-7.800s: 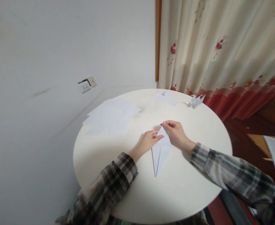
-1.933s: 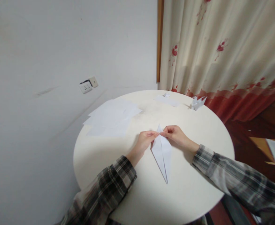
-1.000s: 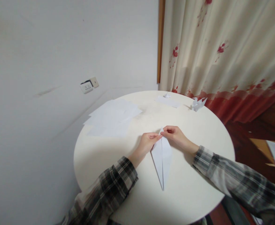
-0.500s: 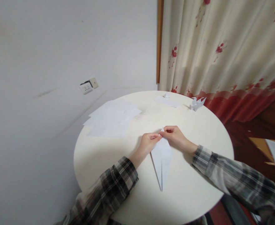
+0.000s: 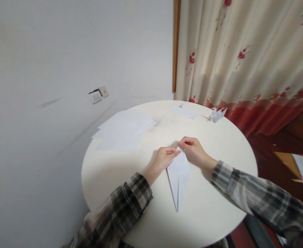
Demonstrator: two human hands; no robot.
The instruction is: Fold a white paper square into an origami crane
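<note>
A white sheet of folded paper [image 5: 178,179], shaped like a narrow kite, lies on the round table with its long split point toward me. My left hand [image 5: 163,158] is closed on its upper left side, the thumb lying across the paper close to the top. At the top corner, the thumb and forefinger of my right hand [image 5: 192,148] are pinched together; they partly hide that corner. Both forearms, in plaid sleeves, rest at the table.
Loose white sheets [image 5: 123,129] overlap at the table's [image 5: 162,125] back left. Toward the back stand a small folded paper piece [image 5: 183,105] on a paper sheet [image 5: 186,112] and a paper crane [image 5: 217,115]. A wall with a socket [image 5: 95,97] and a curtain [image 5: 234,51] border the table.
My right fingertips have shifted slightly up, apart from my left thumb. My left thumb now reaches a little farther right over the paper, whose lower point has moved slightly toward me.
</note>
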